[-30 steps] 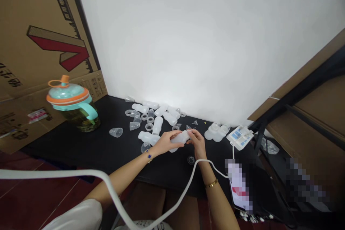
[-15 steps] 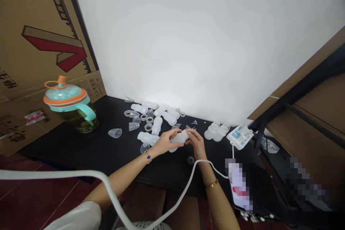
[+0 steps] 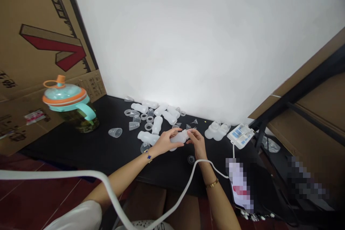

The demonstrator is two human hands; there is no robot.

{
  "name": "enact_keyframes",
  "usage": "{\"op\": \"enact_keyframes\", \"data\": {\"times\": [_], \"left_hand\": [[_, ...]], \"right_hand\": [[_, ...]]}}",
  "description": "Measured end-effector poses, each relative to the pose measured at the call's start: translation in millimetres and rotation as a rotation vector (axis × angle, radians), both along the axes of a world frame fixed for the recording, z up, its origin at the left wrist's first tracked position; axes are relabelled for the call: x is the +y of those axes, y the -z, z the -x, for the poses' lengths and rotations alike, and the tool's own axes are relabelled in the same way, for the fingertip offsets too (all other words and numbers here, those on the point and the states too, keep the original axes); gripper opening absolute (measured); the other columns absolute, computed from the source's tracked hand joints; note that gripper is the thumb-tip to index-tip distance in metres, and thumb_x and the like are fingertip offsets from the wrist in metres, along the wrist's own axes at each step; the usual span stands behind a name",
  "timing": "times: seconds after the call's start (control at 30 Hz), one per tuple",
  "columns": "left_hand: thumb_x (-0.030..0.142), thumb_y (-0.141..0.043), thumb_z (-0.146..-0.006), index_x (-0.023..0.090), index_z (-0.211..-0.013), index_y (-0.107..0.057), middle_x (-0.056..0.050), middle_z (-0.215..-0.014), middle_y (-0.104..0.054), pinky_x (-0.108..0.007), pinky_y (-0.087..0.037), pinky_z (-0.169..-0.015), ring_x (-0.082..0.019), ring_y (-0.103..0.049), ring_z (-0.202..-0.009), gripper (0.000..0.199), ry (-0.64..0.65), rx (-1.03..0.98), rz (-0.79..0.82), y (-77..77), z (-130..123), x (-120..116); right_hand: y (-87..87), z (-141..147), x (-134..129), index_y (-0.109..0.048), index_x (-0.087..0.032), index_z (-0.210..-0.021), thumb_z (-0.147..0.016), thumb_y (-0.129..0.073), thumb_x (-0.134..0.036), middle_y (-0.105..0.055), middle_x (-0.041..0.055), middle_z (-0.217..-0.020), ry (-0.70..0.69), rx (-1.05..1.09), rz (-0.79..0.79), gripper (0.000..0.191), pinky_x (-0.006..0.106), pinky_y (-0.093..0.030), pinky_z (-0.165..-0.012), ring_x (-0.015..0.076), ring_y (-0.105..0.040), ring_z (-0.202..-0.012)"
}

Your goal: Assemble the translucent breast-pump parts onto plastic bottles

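Grasping a frosted plastic bottle [image 3: 180, 137] in the left hand [image 3: 167, 142], the person is holding it over the black tabletop [image 3: 88, 151], while the right hand [image 3: 197, 143] is touching its far end, its grip unclear. A clear disc [image 3: 191, 159] is lying toward the front edge; more bottles [image 3: 157, 124] and clear cups [image 3: 134, 125] are lying toward the back edge, and a teal-lidded jug [image 3: 70, 104] is standing at the left end.

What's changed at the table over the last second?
Almost nothing: the left hand and right hand still hold the frosted plastic bottle, with nothing taken or let go. The head view drifted slightly, so the lidded jug sits further left in frame. The loose bottle parts stayed put.
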State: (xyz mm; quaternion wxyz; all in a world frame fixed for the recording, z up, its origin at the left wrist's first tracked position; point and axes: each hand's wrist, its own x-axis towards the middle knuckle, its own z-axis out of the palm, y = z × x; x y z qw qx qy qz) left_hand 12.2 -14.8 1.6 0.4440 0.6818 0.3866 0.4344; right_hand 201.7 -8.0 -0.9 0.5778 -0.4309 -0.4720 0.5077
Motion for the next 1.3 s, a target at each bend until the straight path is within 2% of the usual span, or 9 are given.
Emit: {"op": "enact_keyframes", "data": {"times": [0.07, 0.17, 0.23, 0.53, 0.87, 1.07, 1.13, 1.3], "left_hand": [[0.045, -0.082, -0.074, 0.017, -0.132, -0.060, -0.011, -0.115, -0.072, -0.039, -0.053, -0.096, -0.026, -0.068, -0.105, 0.067, 0.003, -0.012, 0.011, -0.2, 0, 0], [0.045, -0.081, -0.076, 0.018, -0.132, -0.059, -0.012, -0.122, -0.070, -0.039, -0.053, -0.097, -0.027, -0.066, -0.111, 0.066, 0.019, -0.020, 0.028, -0.2, 0, 1], [0.046, -0.081, -0.076, 0.018, -0.132, -0.060, -0.012, -0.124, -0.069, -0.040, -0.052, -0.099, -0.028, -0.066, -0.113, 0.067, 0.017, -0.006, 0.031, 0.3, 0, 1], [0.045, -0.081, -0.075, 0.016, -0.129, -0.064, -0.012, -0.126, -0.069, -0.041, -0.053, -0.098, -0.028, -0.067, -0.111, 0.064, 0.001, 0.012, 0.033, 1.9, -1, 1], [0.046, -0.083, -0.072, 0.017, -0.127, -0.066, -0.011, -0.125, -0.070, -0.039, -0.053, -0.096, -0.028, -0.067, -0.110, 0.065, -0.029, 0.048, 0.005, 3.5, 0, 2], [0.047, -0.083, -0.072, 0.016, -0.129, -0.064, -0.011, -0.125, -0.070, -0.041, -0.051, -0.100, -0.028, -0.066, -0.112, 0.068, -0.022, 0.060, -0.004, 3.6, 0, 3], [0.047, -0.083, -0.072, 0.017, -0.129, -0.064, -0.011, -0.125, -0.070, -0.041, -0.051, -0.100, -0.028, -0.066, -0.112, 0.067, -0.016, 0.051, 0.002, 3.2, 0, 2], [0.047, -0.079, -0.077, 0.016, -0.129, -0.064, -0.011, -0.122, -0.071, -0.037, -0.054, -0.094, -0.027, -0.068, -0.107, 0.063, 0.036, -0.011, 0.024, 0.4, 0, 0]], "right_hand": [[-1.4, 0, -1, -0.078, -0.023, -0.092, -0.076, -0.080, -0.047, -0.072, 0.0035, -0.094, -0.015, 0.021, 0.003, 0.029, 0.024, -0.053, -0.054, 0.0178, -0.062, -0.077], [-3.8, -1, -3, -0.079, -0.023, -0.103, -0.080, -0.075, -0.047, -0.072, 0.0063, -0.116, -0.063, 0.057, 0.013, 0.033, 0.026, -0.055, -0.057, 0.0219, -0.064, -0.090], [-4.8, -1, -4, -0.080, -0.022, -0.105, -0.081, -0.074, -0.045, -0.071, 0.0074, -0.121, -0.085, 0.071, 0.008, 0.034, 0.026, -0.055, -0.059, 0.0231, -0.064, -0.094], [-1.9, -2, -2, -0.081, -0.022, -0.099, -0.078, -0.077, -0.043, -0.072, 0.0079, -0.117, -0.068, 0.071, 0.000, 0.030, 0.026, -0.055, -0.058, 0.0231, -0.064, -0.091], [4.0, -3, 1, -0.080, -0.021, -0.094, -0.075, -0.081, -0.045, -0.072, 0.0064, -0.100, -0.022, 0.042, -0.011, 0.030, 0.025, -0.053, -0.056, 0.0188, -0.062, -0.080], [4.9, -3, 2, -0.079, -0.020, -0.089, -0.073, -0.082, -0.045, -0.072, 0.0052, -0.092, 0.004, 0.028, -0.016, 0.030, 0.024, -0.052, -0.054, 0.0165, -0.061, -0.073], [3.6, -2, 2, -0.080, -0.021, -0.090, -0.073, -0.082, -0.045, -0.073, 0.0057, -0.095, 0.011, 0.021, -0.013, 0.030, 0.025, -0.052, -0.054, 0.0170, -0.061, -0.074], [-1.4, -2, -1, -0.081, -0.022, -0.102, -0.078, -0.076, -0.049, -0.072, 0.0083, -0.117, -0.042, 0.053, 0.004, 0.037, 0.028, -0.054, -0.058, 0.0235, -0.065, -0.090]]}}
